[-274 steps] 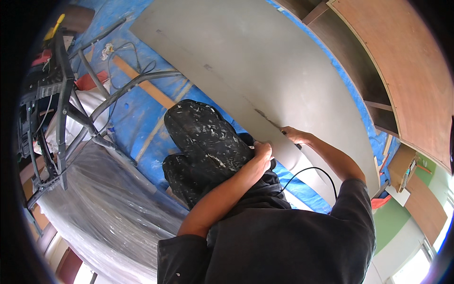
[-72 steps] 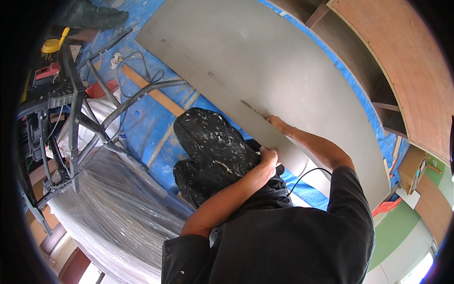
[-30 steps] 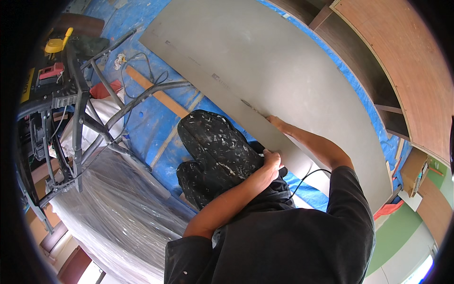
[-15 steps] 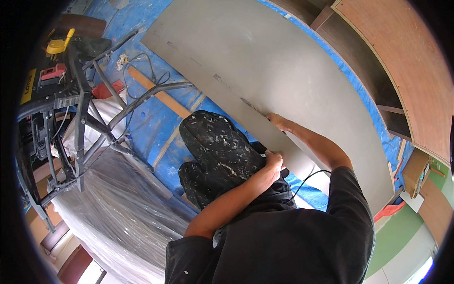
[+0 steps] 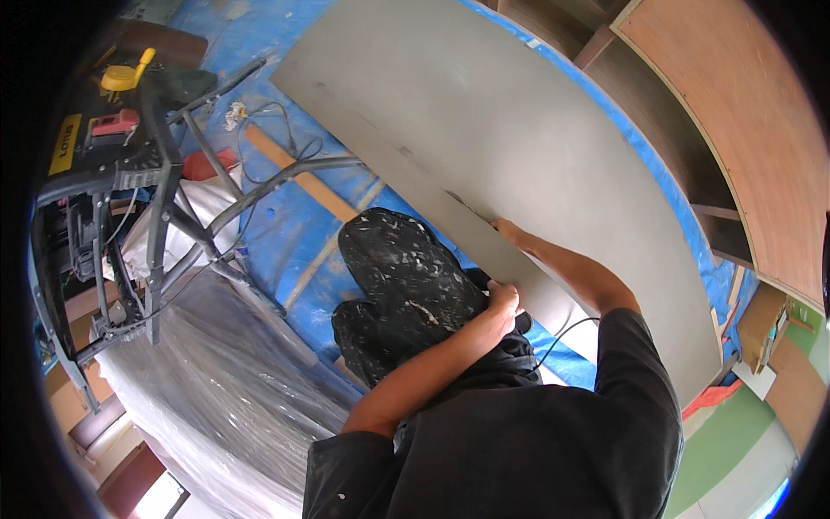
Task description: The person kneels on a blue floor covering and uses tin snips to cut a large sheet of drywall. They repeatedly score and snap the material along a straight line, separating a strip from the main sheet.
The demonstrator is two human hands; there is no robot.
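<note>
A large grey sheet [image 5: 553, 156] lies in front of me, running from far left to near right. My right hand [image 5: 512, 233] is closed low on its surface. A thin dark strip or line [image 5: 467, 204] extends from its fingers toward the far left; whether it is a blade or a mark I cannot tell, and anything in the palm is hidden. At the sheet's near edge, beside my knees, my left hand [image 5: 503, 307] is closed with its fingers curled on that edge. A black cable [image 5: 566, 329] loops just right of it.
Blue tarp [image 5: 298, 238] covers the floor, with a wooden strip [image 5: 298, 171] on it. A black metal-framed machine stand [image 5: 160, 208] stands at left. Clear plastic [image 5: 225, 363] drapes something at lower left. A wooden cabinet [image 5: 735, 112] borders the right, near a cardboard box [image 5: 761, 324].
The view has shifted slightly, moving the surroundings a little right and down. My right hand and the dark strip are slightly closer to me. The left hand keeps its place at the edge.
</note>
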